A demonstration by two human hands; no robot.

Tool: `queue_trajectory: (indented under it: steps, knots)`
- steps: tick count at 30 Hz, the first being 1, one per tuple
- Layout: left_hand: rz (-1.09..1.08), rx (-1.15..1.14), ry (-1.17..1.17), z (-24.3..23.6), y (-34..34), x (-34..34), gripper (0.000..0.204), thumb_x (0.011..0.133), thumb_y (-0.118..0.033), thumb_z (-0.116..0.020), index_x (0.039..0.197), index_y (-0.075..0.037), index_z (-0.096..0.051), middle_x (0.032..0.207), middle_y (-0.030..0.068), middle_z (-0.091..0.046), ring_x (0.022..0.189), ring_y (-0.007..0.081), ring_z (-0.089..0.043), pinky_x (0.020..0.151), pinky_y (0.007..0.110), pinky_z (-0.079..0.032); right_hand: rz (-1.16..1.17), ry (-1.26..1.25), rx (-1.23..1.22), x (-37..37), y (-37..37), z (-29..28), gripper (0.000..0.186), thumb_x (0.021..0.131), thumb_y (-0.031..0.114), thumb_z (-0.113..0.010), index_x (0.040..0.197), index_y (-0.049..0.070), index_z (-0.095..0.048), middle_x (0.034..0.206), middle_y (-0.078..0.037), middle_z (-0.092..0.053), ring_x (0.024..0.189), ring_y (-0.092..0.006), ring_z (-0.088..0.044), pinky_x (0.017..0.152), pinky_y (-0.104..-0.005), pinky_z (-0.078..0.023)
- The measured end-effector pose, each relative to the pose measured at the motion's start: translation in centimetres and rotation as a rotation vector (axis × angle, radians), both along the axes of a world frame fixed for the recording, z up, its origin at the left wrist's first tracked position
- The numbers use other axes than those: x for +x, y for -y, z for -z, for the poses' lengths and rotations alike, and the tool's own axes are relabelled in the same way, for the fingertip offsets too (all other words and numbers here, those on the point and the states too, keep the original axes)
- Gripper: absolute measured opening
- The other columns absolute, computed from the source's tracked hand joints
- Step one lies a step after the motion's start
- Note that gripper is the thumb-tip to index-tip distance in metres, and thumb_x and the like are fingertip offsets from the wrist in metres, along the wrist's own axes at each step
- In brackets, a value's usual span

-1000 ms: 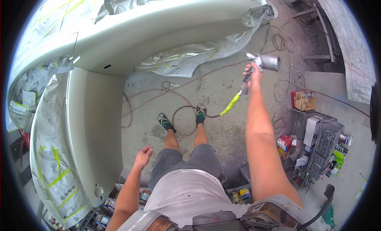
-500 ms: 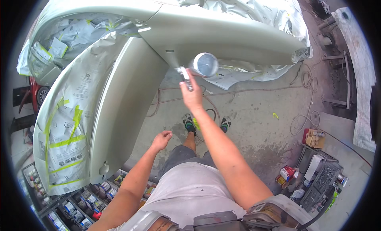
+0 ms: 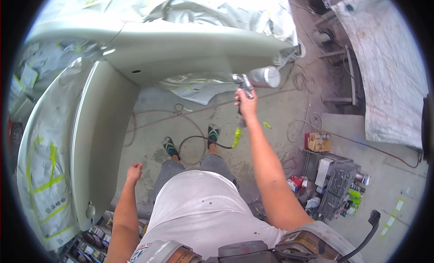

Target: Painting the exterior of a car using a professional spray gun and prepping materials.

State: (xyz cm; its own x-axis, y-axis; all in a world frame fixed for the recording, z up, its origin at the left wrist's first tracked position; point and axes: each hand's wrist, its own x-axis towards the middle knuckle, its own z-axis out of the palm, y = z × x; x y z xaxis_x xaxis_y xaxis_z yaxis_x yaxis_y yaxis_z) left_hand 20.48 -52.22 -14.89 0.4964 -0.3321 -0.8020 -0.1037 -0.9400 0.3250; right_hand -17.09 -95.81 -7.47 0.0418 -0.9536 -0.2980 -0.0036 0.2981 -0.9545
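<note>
My right hand [image 3: 246, 105] grips a metal spray gun [image 3: 247, 86] with a silver cup [image 3: 266, 77] on its right side. The gun's nozzle points at the lower edge of a pale grey-green car fender [image 3: 181, 48], apart from it, and faint mist hangs there. A hose [image 3: 199, 137], with a yellow-green wrap near the gun, hangs from the handle. My left hand [image 3: 134, 171] is loosely curled with nothing visible in it. It hangs beside the open car door [image 3: 97, 136], not touching it.
Masking sheets [image 3: 217, 12] with yellow-green tape cover the car's upper parts. Hoses trail over the concrete floor around my feet. At right stand a cart [image 3: 337, 186] of supplies and a stand under a grey sheet [image 3: 384, 68]. Cans and boxes sit below the door.
My right hand has carried the spray gun rightward along the fender, away from the door gap. The view has shifted to the right. My left hand has stayed low, its fingers more curled.
</note>
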Motion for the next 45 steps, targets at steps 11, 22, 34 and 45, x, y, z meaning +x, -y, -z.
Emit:
queue_trajectory:
  steps: [11,22,34,45]
  knots:
    - [-0.052,-0.161,-0.176,-2.7,9.3,-8.2,0.034,0.095,-0.024,-0.058,0.118,0.0,-0.063,0.099,0.0071,-0.068,0.085,0.0135,-0.063,0.075,0.028,-0.053,0.389,-0.241,-0.058,-21.2,9.8,-2.3,0.012,0.089,0.015,-0.061,0.1,0.011,-0.057,0.081,-0.001,-0.062,0.067,-0.0077,-0.058,0.046,-0.0249,-0.05]
    - [-0.044,-0.326,-0.044,-3.0,7.2,-1.2,0.039,0.091,-0.032,-0.061,0.118,-0.003,-0.064,0.094,0.0084,-0.07,0.077,0.0145,-0.063,0.073,0.031,-0.051,-0.121,0.129,0.037,0.3,0.0,-12.3,0.035,0.093,0.015,-0.06,0.126,0.008,-0.055,0.081,-0.003,-0.061,0.07,-0.0108,-0.058,0.05,-0.026,-0.052]
    - [-0.074,-0.084,0.043,5.9,-3.2,3.6,0.035,0.087,-0.035,-0.061,0.109,-0.009,-0.07,0.098,0.0136,-0.071,0.087,0.026,-0.068,0.08,0.037,-0.052,-0.504,0.074,-0.008,30.2,-6.9,-15.7,0.021,0.091,0.016,-0.064,0.108,0.005,-0.057,0.083,-0.002,-0.062,0.067,-0.0068,-0.057,0.049,-0.0219,-0.049]
    - [-0.288,-0.145,-0.079,4.8,-0.4,0.0,0.028,0.088,-0.028,-0.062,0.103,-0.005,-0.069,0.084,0.0061,-0.069,0.07,0.0146,-0.062,0.065,0.031,-0.051,-0.283,-0.061,-0.041,11.4,3.4,-14.5,0.015,0.091,0.015,-0.064,0.102,0.007,-0.059,0.081,-0.003,-0.063,0.065,-0.0092,-0.059,0.047,-0.0236,-0.048]
